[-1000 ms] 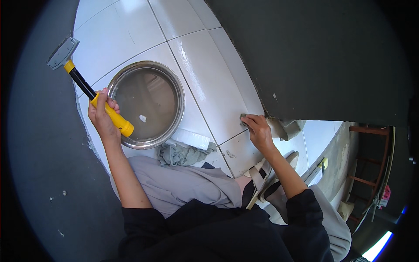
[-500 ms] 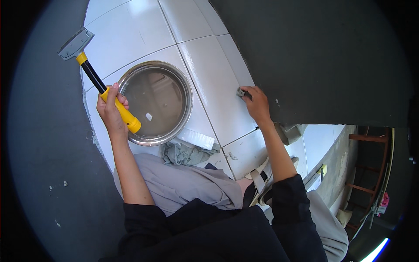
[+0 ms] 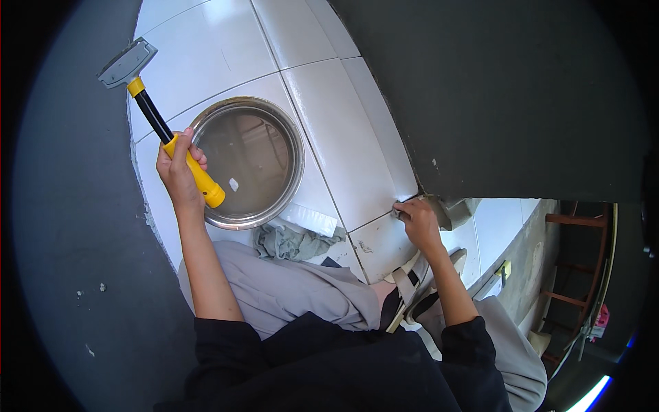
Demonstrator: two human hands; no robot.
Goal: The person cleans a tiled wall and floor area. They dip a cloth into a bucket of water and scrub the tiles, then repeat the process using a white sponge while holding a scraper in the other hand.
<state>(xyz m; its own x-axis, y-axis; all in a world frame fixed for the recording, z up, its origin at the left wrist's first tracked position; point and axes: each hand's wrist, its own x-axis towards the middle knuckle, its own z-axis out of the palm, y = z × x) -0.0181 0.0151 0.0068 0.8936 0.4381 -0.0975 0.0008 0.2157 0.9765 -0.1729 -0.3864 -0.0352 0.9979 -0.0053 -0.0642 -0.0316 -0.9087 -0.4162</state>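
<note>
My left hand (image 3: 177, 172) grips the yellow end of a hammer (image 3: 152, 117) with a black and yellow handle; its grey metal head points up and to the left. My right hand (image 3: 419, 221) pinches a small grey piece (image 3: 397, 212) against a joint in the white floor tiles (image 3: 343, 151), right at the foot of a dark wall (image 3: 494, 96). A round metal basin (image 3: 299, 154) with a murky inside sits on the tiles between my hands, just right of the hammer handle.
A crumpled grey-green rag (image 3: 292, 242) and a white folded packet (image 3: 309, 218) lie by my knee below the basin. A dark grey surface (image 3: 68, 240) borders the tiles on the left. My sandalled foot (image 3: 412, 292) is under my right arm. A wooden frame (image 3: 570, 275) stands at far right.
My right hand slid up along the wall edge, then came back down to the lower tile joint. The left hand keeps the hammer raised, now slightly higher in view.
</note>
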